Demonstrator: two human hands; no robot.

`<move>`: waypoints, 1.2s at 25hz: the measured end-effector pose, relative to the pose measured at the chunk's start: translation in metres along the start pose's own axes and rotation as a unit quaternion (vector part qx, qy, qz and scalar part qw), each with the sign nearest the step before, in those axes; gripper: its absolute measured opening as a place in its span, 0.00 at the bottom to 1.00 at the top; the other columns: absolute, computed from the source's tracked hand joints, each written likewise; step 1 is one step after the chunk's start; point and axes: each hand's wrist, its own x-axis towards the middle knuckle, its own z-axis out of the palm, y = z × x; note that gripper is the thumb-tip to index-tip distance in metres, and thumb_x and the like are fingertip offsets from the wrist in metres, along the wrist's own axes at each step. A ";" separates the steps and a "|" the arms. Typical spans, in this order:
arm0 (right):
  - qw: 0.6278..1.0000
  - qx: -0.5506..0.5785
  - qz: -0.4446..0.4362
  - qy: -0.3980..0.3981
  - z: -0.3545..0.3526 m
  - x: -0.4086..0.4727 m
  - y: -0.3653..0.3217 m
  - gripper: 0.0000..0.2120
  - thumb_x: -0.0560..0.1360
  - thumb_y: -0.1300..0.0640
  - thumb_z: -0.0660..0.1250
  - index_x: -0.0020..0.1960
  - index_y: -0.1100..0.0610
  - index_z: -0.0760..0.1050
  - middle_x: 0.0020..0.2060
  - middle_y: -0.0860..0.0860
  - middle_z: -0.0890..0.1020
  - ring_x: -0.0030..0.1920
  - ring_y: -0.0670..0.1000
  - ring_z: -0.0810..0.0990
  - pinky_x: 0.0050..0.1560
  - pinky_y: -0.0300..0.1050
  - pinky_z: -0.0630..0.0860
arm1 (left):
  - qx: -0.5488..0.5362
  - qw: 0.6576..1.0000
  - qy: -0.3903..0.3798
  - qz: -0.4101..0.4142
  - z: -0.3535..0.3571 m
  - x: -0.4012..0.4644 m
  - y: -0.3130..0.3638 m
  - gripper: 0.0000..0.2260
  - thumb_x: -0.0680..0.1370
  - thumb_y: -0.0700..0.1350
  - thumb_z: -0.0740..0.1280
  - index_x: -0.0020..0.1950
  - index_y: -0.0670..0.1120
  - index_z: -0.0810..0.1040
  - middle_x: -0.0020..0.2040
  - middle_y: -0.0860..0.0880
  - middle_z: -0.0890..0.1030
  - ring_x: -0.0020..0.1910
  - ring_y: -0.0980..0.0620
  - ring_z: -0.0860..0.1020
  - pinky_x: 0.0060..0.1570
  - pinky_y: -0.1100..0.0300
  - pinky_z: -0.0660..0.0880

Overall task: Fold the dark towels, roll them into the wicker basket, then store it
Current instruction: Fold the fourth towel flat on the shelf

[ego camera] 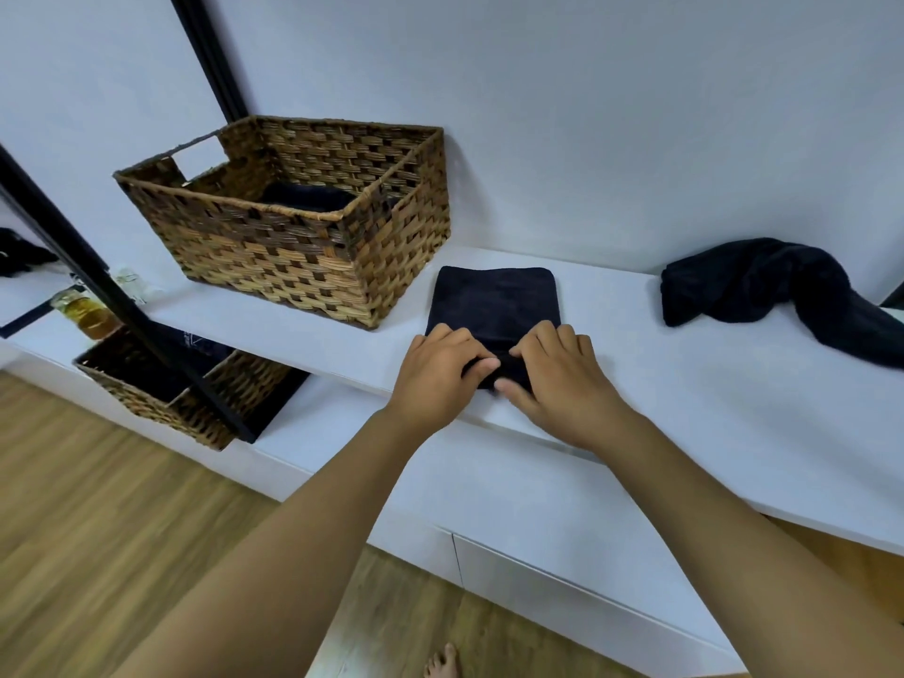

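So both hands are down on the folded dark navy towel (494,305) lying flat on the long white shelf top (685,384), just right of the big brown woven wicker basket (293,237). The left hand (438,369) has its fingers curled over the near edge of the towel, thumb tucked against the fabric, and the right hand (557,374) is doing the same right beside it, fingers bent onto that bunched-up near end. Looks like both are gripping the cloth there.

The basket sits against the pale wall, and there's already something dark sitting inside it (305,195), can't tell exactly how it's shaped. Well off to the right, a crumpled dark towel (763,291) is heaped on the same shelf. A black-framed mirror (98,266) on the left reflects the basket.
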 end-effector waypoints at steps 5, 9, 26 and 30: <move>0.998 -0.052 -0.015 -0.018 0.000 0.006 0.002 0.23 0.78 0.37 0.61 0.59 0.55 0.77 0.54 0.50 0.72 0.51 0.53 0.68 0.54 0.49 0.67 | 0.059 0.997 -0.040 -0.026 -0.002 0.013 0.003 0.11 0.83 0.52 0.63 0.51 0.49 0.83 0.46 0.54 0.75 0.47 0.52 0.69 0.47 0.58 0.61; 0.999 -0.042 -0.011 -0.018 -0.001 0.005 -0.001 0.21 0.79 0.40 0.62 0.60 0.55 0.79 0.53 0.50 0.73 0.51 0.53 0.67 0.53 0.48 0.65 | 0.167 0.985 0.029 0.035 0.011 -0.014 0.014 0.11 0.80 0.48 0.67 0.59 0.46 0.83 0.47 0.50 0.78 0.47 0.47 0.74 0.48 0.53 0.69; 0.999 0.031 0.014 0.006 -0.005 -0.002 0.008 0.20 0.81 0.42 0.60 0.63 0.54 0.77 0.54 0.50 0.75 0.49 0.53 0.69 0.53 0.48 0.67 | 0.149 0.987 -0.009 -0.066 -0.001 0.016 0.026 0.21 0.86 0.54 0.55 0.35 0.47 0.70 0.31 0.51 0.72 0.29 0.49 0.71 0.30 0.56 0.61; 0.990 0.134 0.038 -0.030 -0.006 0.004 0.009 0.17 0.82 0.43 0.60 0.57 0.56 0.78 0.49 0.49 0.76 0.49 0.52 0.72 0.53 0.48 0.70 | 0.142 0.984 -0.036 -0.099 0.002 0.016 0.027 0.19 0.86 0.53 0.52 0.41 0.48 0.72 0.38 0.51 0.74 0.40 0.48 0.74 0.40 0.56 0.62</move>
